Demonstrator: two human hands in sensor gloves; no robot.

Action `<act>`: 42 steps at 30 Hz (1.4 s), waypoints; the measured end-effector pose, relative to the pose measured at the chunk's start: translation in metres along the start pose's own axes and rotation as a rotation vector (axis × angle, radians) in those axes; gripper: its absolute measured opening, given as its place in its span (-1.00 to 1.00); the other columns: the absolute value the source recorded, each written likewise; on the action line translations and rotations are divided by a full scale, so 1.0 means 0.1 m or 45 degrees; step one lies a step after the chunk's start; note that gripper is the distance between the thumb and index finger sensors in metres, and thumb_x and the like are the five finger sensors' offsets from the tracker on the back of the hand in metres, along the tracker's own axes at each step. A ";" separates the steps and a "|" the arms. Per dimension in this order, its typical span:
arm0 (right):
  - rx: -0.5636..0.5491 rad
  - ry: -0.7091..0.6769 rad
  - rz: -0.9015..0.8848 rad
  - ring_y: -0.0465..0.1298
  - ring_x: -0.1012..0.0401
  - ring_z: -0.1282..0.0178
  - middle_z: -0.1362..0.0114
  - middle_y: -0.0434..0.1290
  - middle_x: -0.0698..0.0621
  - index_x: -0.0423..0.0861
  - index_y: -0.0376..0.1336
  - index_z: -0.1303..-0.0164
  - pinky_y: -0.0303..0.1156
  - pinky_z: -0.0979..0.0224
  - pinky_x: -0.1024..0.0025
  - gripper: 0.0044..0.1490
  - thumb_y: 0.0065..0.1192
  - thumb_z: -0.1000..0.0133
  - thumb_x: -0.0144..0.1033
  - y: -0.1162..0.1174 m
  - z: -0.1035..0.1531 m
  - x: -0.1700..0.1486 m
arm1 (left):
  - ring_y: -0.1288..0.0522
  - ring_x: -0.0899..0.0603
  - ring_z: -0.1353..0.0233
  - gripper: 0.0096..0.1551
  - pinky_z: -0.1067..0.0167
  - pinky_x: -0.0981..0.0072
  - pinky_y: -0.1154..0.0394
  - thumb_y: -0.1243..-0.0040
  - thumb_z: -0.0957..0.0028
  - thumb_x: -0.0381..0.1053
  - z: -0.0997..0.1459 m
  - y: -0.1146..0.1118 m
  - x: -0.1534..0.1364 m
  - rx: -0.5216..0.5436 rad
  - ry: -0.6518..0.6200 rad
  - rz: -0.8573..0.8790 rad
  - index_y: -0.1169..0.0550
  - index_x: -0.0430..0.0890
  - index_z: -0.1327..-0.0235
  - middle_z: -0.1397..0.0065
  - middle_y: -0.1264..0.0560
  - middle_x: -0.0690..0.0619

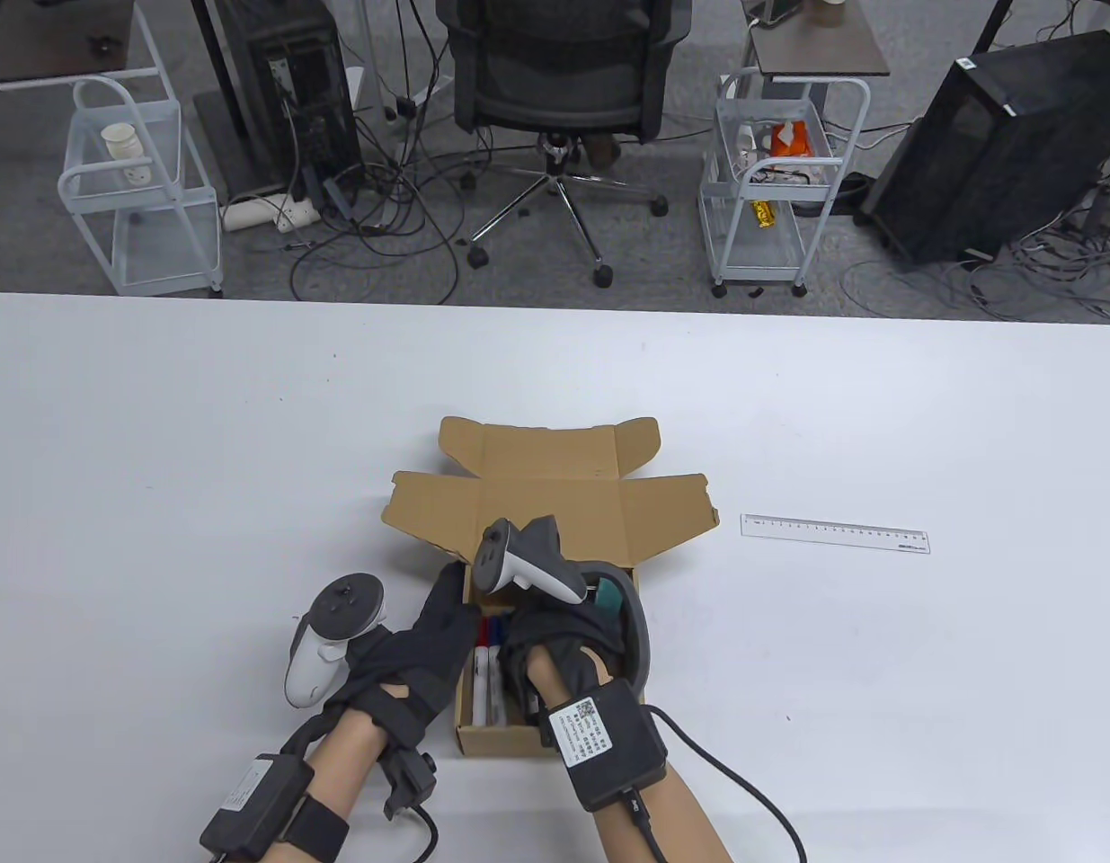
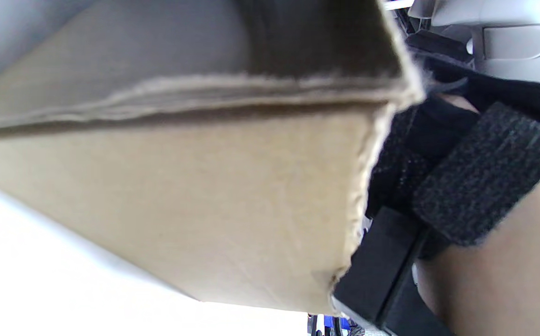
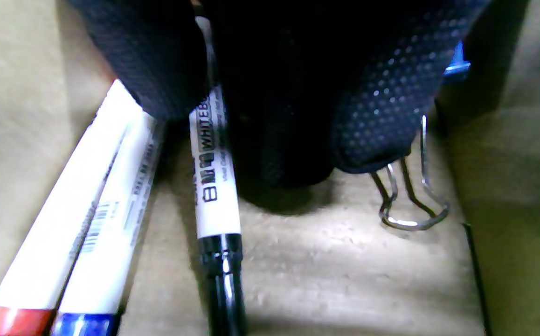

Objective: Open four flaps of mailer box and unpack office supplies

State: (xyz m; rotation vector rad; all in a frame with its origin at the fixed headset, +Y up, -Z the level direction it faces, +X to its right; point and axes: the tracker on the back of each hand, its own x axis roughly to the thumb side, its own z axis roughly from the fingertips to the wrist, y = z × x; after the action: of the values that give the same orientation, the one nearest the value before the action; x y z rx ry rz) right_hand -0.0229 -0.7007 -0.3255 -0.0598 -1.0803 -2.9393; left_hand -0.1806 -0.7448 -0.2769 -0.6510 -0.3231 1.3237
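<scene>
The brown mailer box (image 1: 555,503) lies near the table's front edge with its flaps spread open. My left hand (image 1: 439,629) holds the box's left wall, and that wall's cardboard (image 2: 204,196) fills the left wrist view. My right hand (image 1: 555,643) reaches down inside the box. In the right wrist view its gloved fingers (image 3: 372,93) and thumb close round a black-capped whiteboard marker (image 3: 214,196). A red-capped marker (image 3: 41,261) and a blue-capped marker (image 3: 107,252) lie beside it on the box floor. A binder clip's wire handles (image 3: 410,205) show under the fingers.
A clear ruler (image 1: 835,533) lies on the white table (image 1: 204,467) to the right of the box. A green item (image 1: 608,595) sits at the box's right inner side. Beyond the far table edge stand an office chair (image 1: 563,81) and wire carts (image 1: 775,180).
</scene>
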 end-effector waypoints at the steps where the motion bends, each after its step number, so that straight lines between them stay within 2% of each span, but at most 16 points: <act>1: 0.001 0.002 -0.004 0.79 0.11 -0.02 -0.25 0.67 -0.20 -0.09 0.30 -0.44 0.78 -0.07 0.30 -0.30 0.39 -0.19 0.03 0.00 0.00 0.00 | 0.35 -0.54 -0.70 0.02 -0.55 -0.36 0.04 0.31 -0.29 0.27 0.00 0.00 0.00 0.001 0.001 -0.001 0.45 -0.17 -0.59 -0.73 0.45 -0.37; 9: 0.026 0.004 -0.049 0.78 0.15 0.01 -0.22 0.69 -0.17 -0.12 0.30 -0.42 0.76 -0.08 0.26 -0.30 0.43 -0.18 0.02 0.02 -0.01 -0.04 | 0.35 -0.54 -0.71 0.02 -0.55 -0.36 0.04 0.30 -0.29 0.27 0.00 0.00 0.00 0.005 0.002 -0.002 0.45 -0.16 -0.59 -0.73 0.45 -0.37; 13: -0.028 -0.018 -0.077 0.79 0.16 0.03 -0.18 0.71 -0.16 -0.12 0.33 -0.42 0.76 -0.08 0.24 -0.33 0.41 -0.20 -0.01 -0.01 0.05 -0.08 | 0.35 -0.54 -0.71 0.01 -0.55 -0.36 0.04 0.30 -0.29 0.27 0.00 0.00 0.00 0.007 -0.002 0.002 0.43 -0.17 -0.59 -0.73 0.44 -0.37; 16: -0.073 -0.064 -0.172 0.80 0.16 0.05 -0.16 0.73 -0.06 -0.17 0.37 -0.39 0.75 -0.07 0.23 -0.35 0.41 -0.22 -0.02 -0.08 0.14 -0.14 | 0.35 -0.54 -0.71 0.01 -0.55 -0.36 0.04 0.30 -0.29 0.27 0.00 0.00 0.00 0.010 -0.001 0.001 0.43 -0.17 -0.59 -0.73 0.44 -0.37; 18: -0.088 -0.077 -0.189 0.80 0.15 0.05 -0.17 0.73 -0.02 -0.16 0.40 -0.35 0.75 -0.07 0.23 -0.39 0.40 -0.23 -0.03 -0.13 0.22 -0.18 | 0.35 -0.54 -0.71 0.01 -0.55 -0.36 0.04 0.30 -0.29 0.27 0.00 0.00 0.00 0.010 -0.001 0.002 0.43 -0.17 -0.59 -0.73 0.44 -0.37; 20: -0.107 -0.088 -0.204 0.79 0.15 0.05 -0.18 0.73 -0.04 -0.08 0.45 -0.19 0.75 -0.08 0.23 -0.54 0.40 -0.23 -0.03 -0.20 0.30 -0.22 | 0.35 -0.54 -0.71 0.01 -0.55 -0.36 0.04 0.30 -0.29 0.27 0.00 0.00 0.00 0.009 -0.001 0.003 0.44 -0.17 -0.59 -0.73 0.44 -0.37; 23: -0.137 -0.118 -0.255 0.79 0.15 0.06 -0.17 0.73 -0.07 -0.19 0.35 -0.34 0.74 -0.08 0.23 -0.37 0.40 -0.23 -0.03 -0.33 0.46 -0.30 | 0.35 -0.54 -0.71 0.01 -0.56 -0.36 0.04 0.30 -0.29 0.27 0.00 0.00 0.00 0.009 -0.001 0.002 0.43 -0.17 -0.59 -0.73 0.44 -0.37; 26: -0.173 -0.139 -0.300 0.79 0.15 0.06 -0.18 0.71 -0.08 -0.24 0.35 -0.37 0.74 -0.08 0.23 -0.34 0.40 -0.23 -0.04 -0.46 0.62 -0.40 | 0.34 -0.54 -0.71 0.01 -0.56 -0.36 0.04 0.30 -0.29 0.28 0.00 0.00 0.00 0.009 -0.001 0.002 0.43 -0.17 -0.59 -0.73 0.44 -0.37; 35: -0.294 -0.144 -0.461 0.78 0.14 0.07 -0.17 0.72 -0.09 -0.25 0.36 -0.36 0.73 -0.07 0.22 -0.34 0.41 -0.23 -0.05 -0.87 1.03 -0.94 | 0.35 -0.54 -0.71 0.01 -0.56 -0.36 0.04 0.30 -0.29 0.28 0.00 0.00 0.00 0.014 0.001 0.004 0.43 -0.17 -0.59 -0.73 0.44 -0.37; 42: -0.359 -0.068 -0.556 0.78 0.14 0.08 -0.17 0.72 -0.10 -0.25 0.36 -0.36 0.72 -0.07 0.21 -0.34 0.41 -0.23 -0.05 -1.05 1.14 -1.48 | 0.35 -0.53 -0.71 0.01 -0.56 -0.35 0.05 0.30 -0.29 0.28 0.00 -0.01 0.00 0.017 0.003 0.007 0.44 -0.17 -0.59 -0.73 0.44 -0.36</act>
State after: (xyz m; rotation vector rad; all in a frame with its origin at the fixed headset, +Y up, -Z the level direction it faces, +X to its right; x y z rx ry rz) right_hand 0.1267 -0.5472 -0.3121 0.1116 -0.7538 -3.4815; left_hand -0.1800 -0.7452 -0.2765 -0.6423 -0.3107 1.3292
